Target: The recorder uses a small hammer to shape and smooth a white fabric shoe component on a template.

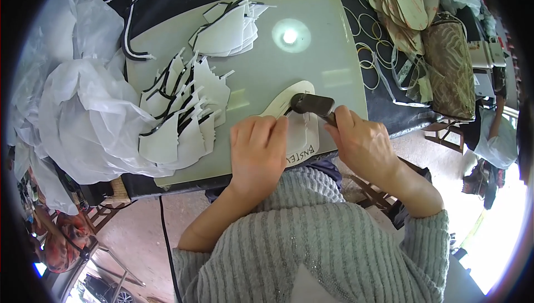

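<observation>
My right hand [360, 139] is closed round the handle of a dark-headed hammer [317, 104]. The hammer's head rests on or just above a cream sole-shaped board [272, 105]; I cannot tell which. A white cut piece [297, 130] with a dark edge lies on this board. My left hand [259, 150] presses down beside the hammer with fingers bent and close together, holding the white piece at its left side. The fingertips and part of the board under this hand are hidden. Dark handwriting marks the board's near end.
A pale glossy sheet [311, 5] covers the dark table. White dark-edged pieces stand in stacks at left [189, 130] and back [225, 33]. Crumpled white plastic [83, 119] fills the left. Right are cream oval pieces [409, 5], a brown patterned roll [448, 69] and loose bands [384, 72].
</observation>
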Demonstrator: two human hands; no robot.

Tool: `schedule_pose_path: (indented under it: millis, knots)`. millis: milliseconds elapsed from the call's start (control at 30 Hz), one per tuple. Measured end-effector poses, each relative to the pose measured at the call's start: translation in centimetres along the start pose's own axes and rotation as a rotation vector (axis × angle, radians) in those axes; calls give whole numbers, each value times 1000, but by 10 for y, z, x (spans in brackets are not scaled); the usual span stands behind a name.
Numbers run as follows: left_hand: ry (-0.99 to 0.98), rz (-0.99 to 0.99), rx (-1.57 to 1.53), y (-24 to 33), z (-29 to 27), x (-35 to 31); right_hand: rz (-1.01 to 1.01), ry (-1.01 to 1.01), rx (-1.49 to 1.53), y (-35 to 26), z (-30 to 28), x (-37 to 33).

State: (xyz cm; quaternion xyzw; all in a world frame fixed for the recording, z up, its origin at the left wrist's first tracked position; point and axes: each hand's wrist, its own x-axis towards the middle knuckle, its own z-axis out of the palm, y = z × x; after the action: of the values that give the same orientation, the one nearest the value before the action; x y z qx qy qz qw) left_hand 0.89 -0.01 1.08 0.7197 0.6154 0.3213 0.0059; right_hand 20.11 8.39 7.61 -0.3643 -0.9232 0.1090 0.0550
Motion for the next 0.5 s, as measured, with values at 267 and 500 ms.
schedule_pose_path:
  millis: [267,500]
  knots:
    - [-23,4,-34,-3,-9,-7,50,-92,-50,2,2,-2]
    - [0,61,53,-2,-5,-7,-21,-50,90,-5,-4,0]
